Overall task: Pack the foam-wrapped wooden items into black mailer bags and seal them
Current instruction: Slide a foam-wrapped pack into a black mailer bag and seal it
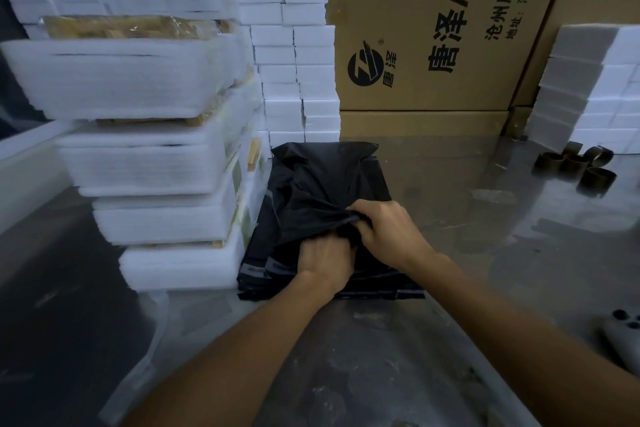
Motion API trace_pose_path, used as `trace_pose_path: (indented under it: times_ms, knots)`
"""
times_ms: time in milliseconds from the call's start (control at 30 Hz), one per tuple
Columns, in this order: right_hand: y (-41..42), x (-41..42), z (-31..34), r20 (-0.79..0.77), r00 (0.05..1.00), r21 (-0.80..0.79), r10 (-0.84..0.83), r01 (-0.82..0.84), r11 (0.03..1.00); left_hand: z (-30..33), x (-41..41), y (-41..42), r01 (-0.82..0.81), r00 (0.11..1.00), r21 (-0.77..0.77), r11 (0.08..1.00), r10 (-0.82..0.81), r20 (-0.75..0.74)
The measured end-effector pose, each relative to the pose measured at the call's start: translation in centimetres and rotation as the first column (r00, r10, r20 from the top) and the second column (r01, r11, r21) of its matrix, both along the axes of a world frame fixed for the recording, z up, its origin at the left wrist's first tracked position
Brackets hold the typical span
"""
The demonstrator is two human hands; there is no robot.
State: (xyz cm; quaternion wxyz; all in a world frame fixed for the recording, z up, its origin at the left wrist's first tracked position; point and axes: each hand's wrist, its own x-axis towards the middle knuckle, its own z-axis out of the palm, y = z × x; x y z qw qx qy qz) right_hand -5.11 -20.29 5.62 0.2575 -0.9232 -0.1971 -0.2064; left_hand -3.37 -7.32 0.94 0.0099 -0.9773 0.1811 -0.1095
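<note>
A pile of black mailer bags (311, 184) lies flat on the table in the middle of the head view. The top bag is crumpled and lifted at its near end. My left hand (325, 262) presses into the bag's mouth with curled fingers, and my right hand (384, 229) pinches a fold of the same bag just to the right. A tall stack of foam-wrapped wooden items (149, 163) stands directly left of the bags, with wood showing between the white foam layers.
White foam blocks (298, 62) are stacked behind the bags, and more (595, 90) stand at the far right. Large cardboard boxes (433, 28) wall off the back. Empty tape cores (581, 166) lie at right. A grey device (623, 336) sits near the right edge of the shiny table (502, 236).
</note>
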Motion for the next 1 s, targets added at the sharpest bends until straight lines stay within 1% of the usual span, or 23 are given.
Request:
trace_pose_path:
  times_ms: [67,133,200,300,400,500,667,733,867,1000]
  knots:
    - [0.2,0.2,-0.3,0.021,0.999,-0.077,-0.035,0.037,0.996,-0.3,0.0,0.8,0.054,0.995,-0.102,0.993,-0.063,-0.079]
    - [0.6,0.8,-0.5,0.045,0.995,-0.212,-0.092,0.099,0.972,-0.5,0.0,1.9,0.096,0.98,-0.135,0.986,-0.117,-0.159]
    - [1.2,1.6,-0.4,0.035,0.99,-0.283,-0.139,0.143,0.948,-1.0,-0.1,2.9,0.113,0.96,-0.151,0.982,-0.147,-0.237]
    - [2.0,3.2,-0.4,-0.019,0.986,-0.35,-0.163,0.146,0.925,-1.8,-0.2,3.6,0.137,0.949,-0.141,0.98,-0.171,-0.265]
    - [2.4,4.6,-0.8,-0.071,0.978,-0.431,-0.197,0.148,0.89,-2.1,-0.6,3.5,0.107,0.954,-0.157,0.982,-0.146,-0.26]
    - [2.2,5.8,-1.3,-0.076,0.975,-0.437,-0.208,0.155,0.886,-2.5,-0.9,3.5,0.093,0.957,-0.162,0.982,-0.133,-0.256]
    - [1.7,8.0,-2.2,-0.022,0.978,-0.418,-0.208,0.18,0.89,-3.1,-0.9,3.6,0.096,0.971,-0.176,0.98,-0.131,-0.201]
    - [1.9,9.0,-2.3,-0.008,0.972,-0.424,-0.233,0.208,0.882,-3.1,-1.0,3.5,0.102,0.969,-0.169,0.98,-0.136,-0.204]
    - [2.3,11.2,-2.1,0.026,0.965,-0.434,-0.262,0.247,0.866,-3.3,-0.9,3.5,0.107,0.965,-0.224,0.969,-0.155,-0.213]
    - [2.6,12.3,-2.4,0.034,0.959,-0.435,-0.282,0.268,0.859,-3.4,-0.7,3.3,0.106,0.969,-0.235,0.966,-0.153,-0.195]
